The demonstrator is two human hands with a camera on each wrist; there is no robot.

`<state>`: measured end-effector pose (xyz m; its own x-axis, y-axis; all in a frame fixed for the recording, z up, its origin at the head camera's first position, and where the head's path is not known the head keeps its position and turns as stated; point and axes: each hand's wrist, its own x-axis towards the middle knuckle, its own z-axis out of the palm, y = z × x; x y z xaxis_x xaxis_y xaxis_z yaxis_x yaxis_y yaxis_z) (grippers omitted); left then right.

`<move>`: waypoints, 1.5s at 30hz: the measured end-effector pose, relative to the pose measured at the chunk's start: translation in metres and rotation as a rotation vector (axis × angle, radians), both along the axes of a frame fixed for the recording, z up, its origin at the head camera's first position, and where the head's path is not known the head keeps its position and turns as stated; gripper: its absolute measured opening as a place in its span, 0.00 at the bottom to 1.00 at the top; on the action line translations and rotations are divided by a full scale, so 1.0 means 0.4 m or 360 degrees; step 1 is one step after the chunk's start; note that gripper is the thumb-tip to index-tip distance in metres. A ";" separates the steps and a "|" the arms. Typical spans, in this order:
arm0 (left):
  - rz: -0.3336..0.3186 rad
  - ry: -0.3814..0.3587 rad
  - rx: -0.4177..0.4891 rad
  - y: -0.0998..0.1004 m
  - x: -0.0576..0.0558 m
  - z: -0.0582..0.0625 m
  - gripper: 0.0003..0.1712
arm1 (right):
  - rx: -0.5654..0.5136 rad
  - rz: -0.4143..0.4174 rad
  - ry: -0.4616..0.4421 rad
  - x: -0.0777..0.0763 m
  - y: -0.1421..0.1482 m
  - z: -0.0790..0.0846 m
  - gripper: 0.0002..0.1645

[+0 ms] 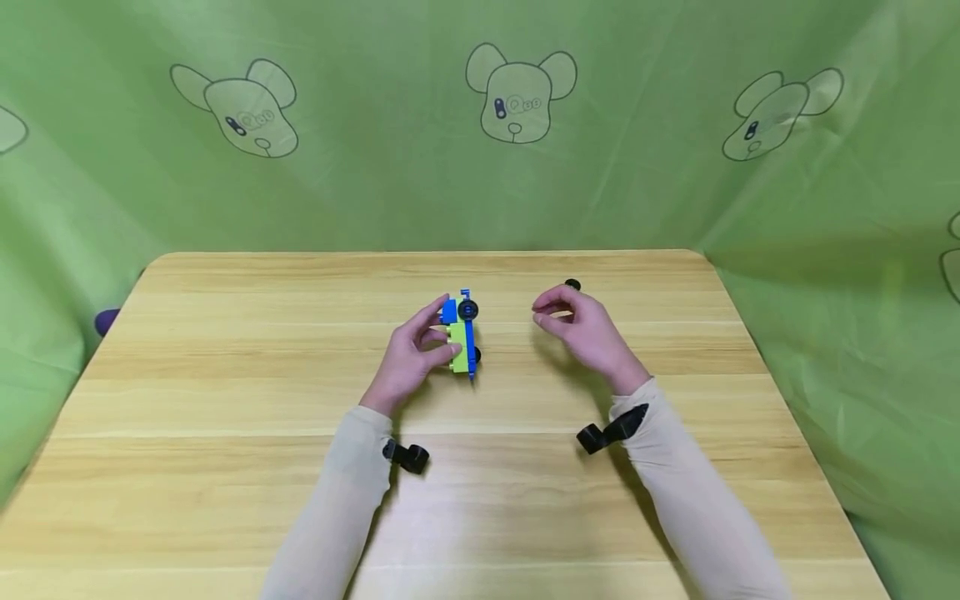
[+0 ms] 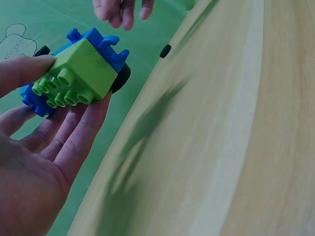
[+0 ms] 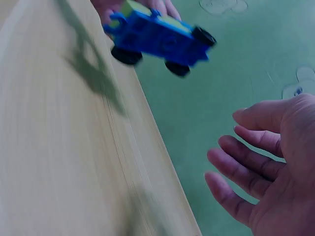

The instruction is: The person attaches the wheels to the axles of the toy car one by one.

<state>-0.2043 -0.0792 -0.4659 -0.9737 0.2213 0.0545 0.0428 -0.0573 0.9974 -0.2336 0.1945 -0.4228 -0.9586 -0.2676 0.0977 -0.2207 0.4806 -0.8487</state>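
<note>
A toy car of building blocks (image 1: 458, 346), lime green on a blue base with black wheels, is tilted on its side above the table. My left hand (image 1: 405, 362) grips it, thumb on one side and fingers on the other. Round studs on the green blocks (image 2: 83, 69) face the palm in the left wrist view. From the right wrist view, the blue underside (image 3: 162, 39) and three wheels show. My right hand (image 1: 588, 329) is apart from the car, to its right, with fingers loosely bent and nothing between them. Just beyond it lies a loose black wheel (image 1: 573, 284).
The wooden table (image 1: 262, 500) reaches to a green cloth (image 1: 390, 183) printed with bear heads at the back and sides. A purple object (image 1: 107, 321) shows past the table's left edge. Black camera straps (image 1: 615, 429) sit on both wrists.
</note>
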 end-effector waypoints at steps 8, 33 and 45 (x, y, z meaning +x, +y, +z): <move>0.0022 -0.0004 -0.0019 0.000 -0.002 -0.002 0.44 | 0.0115 -0.0142 0.0041 -0.045 0.083 -0.017 0.14; -0.0107 0.0012 -0.0104 0.000 0.001 -0.008 0.53 | 0.0597 -0.0172 -0.0094 -0.201 0.160 -0.092 0.32; -0.0206 -0.0049 -0.0121 0.005 0.009 0.028 0.53 | 0.0671 -0.0170 -0.0055 -0.233 0.157 -0.104 0.27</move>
